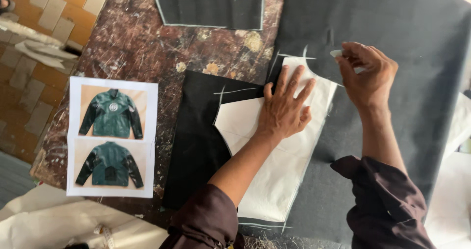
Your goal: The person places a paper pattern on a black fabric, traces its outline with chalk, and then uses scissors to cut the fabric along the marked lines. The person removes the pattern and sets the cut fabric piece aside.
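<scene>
My left hand point(284, 109) lies flat, fingers spread, on a white paper pattern piece point(274, 175) that rests on dark grey fabric point(392, 38). At the pattern's upper right edge, my right hand point(367, 75) pinches a small piece of white chalk point(336, 53) against the fabric. White chalk lines point(294, 56) show on the fabric around the pattern's top. A black fabric piece point(194, 136) lies under the pattern's left side.
A printed sheet with two pictures of a green jacket point(112, 136) lies on the worn brown table point(142, 43) at left. Another chalk-outlined dark fabric piece point(211, 3) sits at the top. White paper point(54, 222) lies at the lower left, tiled floor point(44, 13) beyond.
</scene>
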